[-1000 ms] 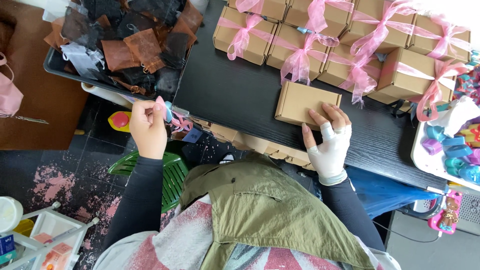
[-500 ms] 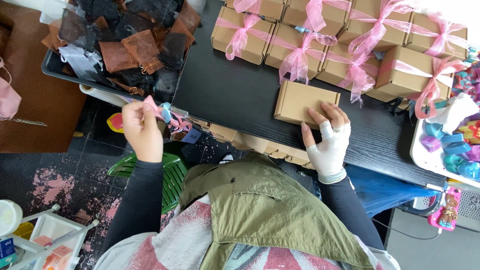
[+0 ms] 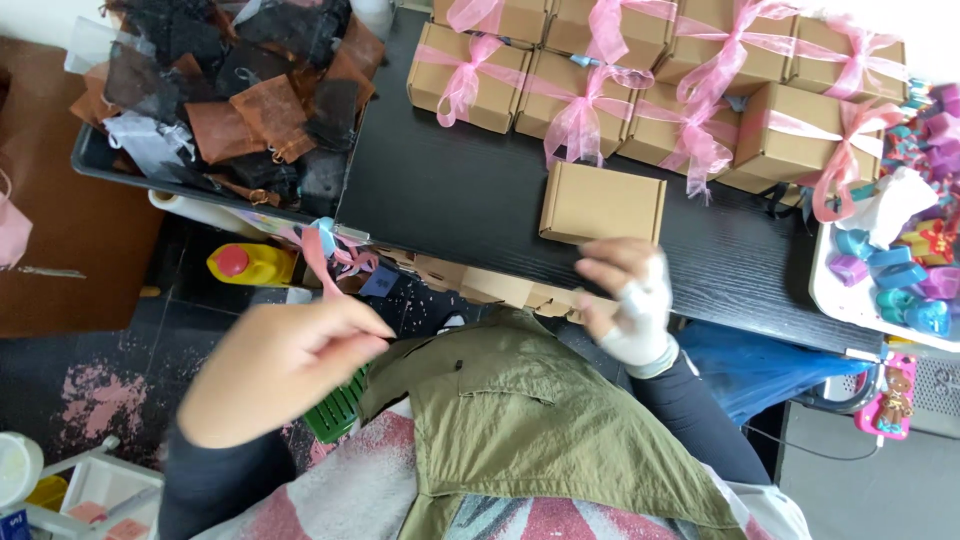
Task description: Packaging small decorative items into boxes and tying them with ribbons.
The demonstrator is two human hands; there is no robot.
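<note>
Fingertips of the left hand (image 3: 285, 365) pinch a length of pink ribbon (image 3: 318, 268), which runs up and away from them to a small tangle of ribbon with a pale blue piece at the near-left corner of the black table (image 3: 450, 190). Right hand (image 3: 625, 300), in a white fingerless glove, is blurred, its fingers loosely curled and holding nothing that can be made out; it hovers at the table's near edge. Just beyond those fingers lies a plain brown cardboard box (image 3: 602, 203), closed, flat on the table, no ribbon on it. Farther out, rows of like boxes tied with pink bows (image 3: 640, 90) fill the far side. Left of the pinching fingers and beyond: a dark tray (image 3: 120, 165) heaped with brown, black and white mesh pouches; below it a yellow bottle with red cap (image 3: 250, 263) on the floor. Far right, a white tray (image 3: 835, 300) of coloured plastic toys. Step judged: ribbon being drawn out for the bare box. Next move calls for bringing the ribbon across to the box and steadying the box with the gloved hand.
</note>
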